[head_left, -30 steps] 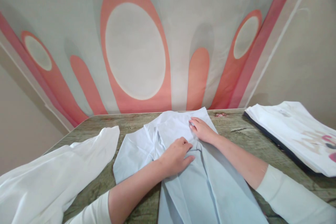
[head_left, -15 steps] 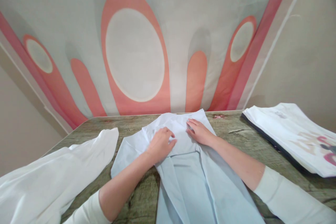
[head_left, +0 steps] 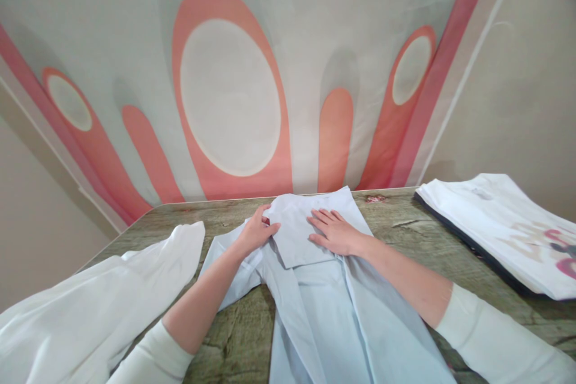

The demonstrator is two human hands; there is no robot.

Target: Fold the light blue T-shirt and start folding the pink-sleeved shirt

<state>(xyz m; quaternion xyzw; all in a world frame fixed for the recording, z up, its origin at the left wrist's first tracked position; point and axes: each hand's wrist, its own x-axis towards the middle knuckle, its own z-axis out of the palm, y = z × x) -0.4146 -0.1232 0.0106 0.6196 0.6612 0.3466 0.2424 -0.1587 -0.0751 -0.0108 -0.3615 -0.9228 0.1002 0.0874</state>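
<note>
A pale blue shirt (head_left: 328,318) lies on the wooden table (head_left: 396,222), its top end folded over near the far edge. My left hand (head_left: 255,231) grips the left edge of that folded flap, thumb on top and fingers curled under the cloth. My right hand (head_left: 332,232) lies flat on the flap with its fingers stretched out, pressing it down. Both forearms are bare, with white sleeves pushed up.
A loose white garment (head_left: 90,306) is spread over the table's left side. At the right lies a stack of folded white clothes (head_left: 504,231) with a printed top piece. A patterned cloth with orange ovals (head_left: 229,96) hangs behind the table.
My left hand has slid left and farther away, from the shirt's middle to the flap's left edge, and taken hold there. My right hand has flattened and shifted slightly left.
</note>
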